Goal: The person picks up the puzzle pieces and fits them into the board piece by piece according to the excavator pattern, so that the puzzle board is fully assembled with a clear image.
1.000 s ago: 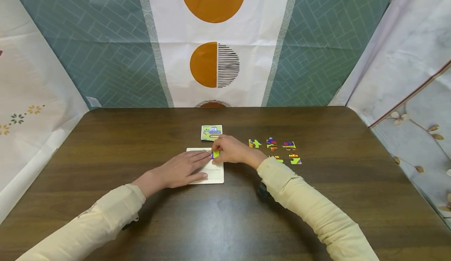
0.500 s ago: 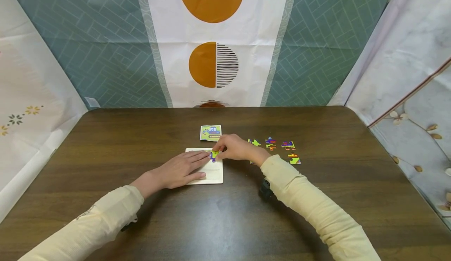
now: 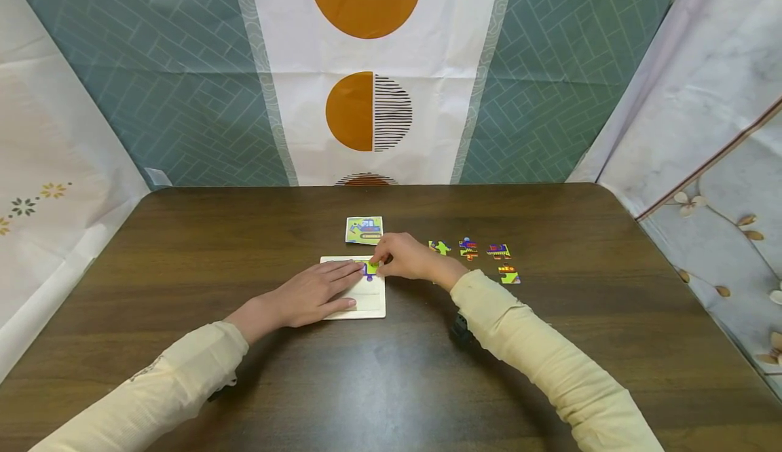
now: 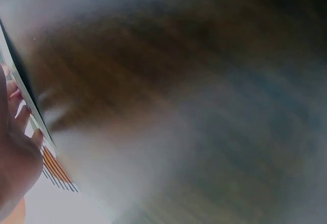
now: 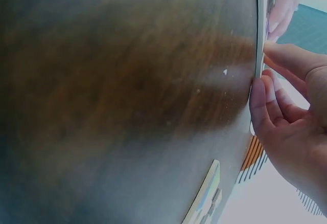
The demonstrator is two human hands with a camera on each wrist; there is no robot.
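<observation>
A white puzzle board [image 3: 365,308] lies flat on the table. My left hand [image 3: 314,294] rests on its left part with the fingers straight, covering much of that side. At the board's upper right, a green and purple jigsaw piece [image 3: 369,269] lies between the two hands. My right hand [image 3: 409,258] has thumb and fingers curled at this piece's right side, pinching it. In the right wrist view, the right hand's fingers [image 5: 260,106] are right at the edge of the board [image 5: 259,29]. The left wrist view catches the left hand [image 4: 20,157] only at its left edge.
Beyond the board lies a picture card [image 3: 364,228] of a blue digger. Several loose jigsaw pieces [image 3: 468,249] lie to the right, one mostly hidden behind the right wrist. Patterned cloths hang behind and beside the brown table [image 3: 244,221].
The jigsaw piece has turned and settled lower at the board's upper right, its purple knob now showing toward the front. The right hand has shifted slightly; the left hand stays in place.
</observation>
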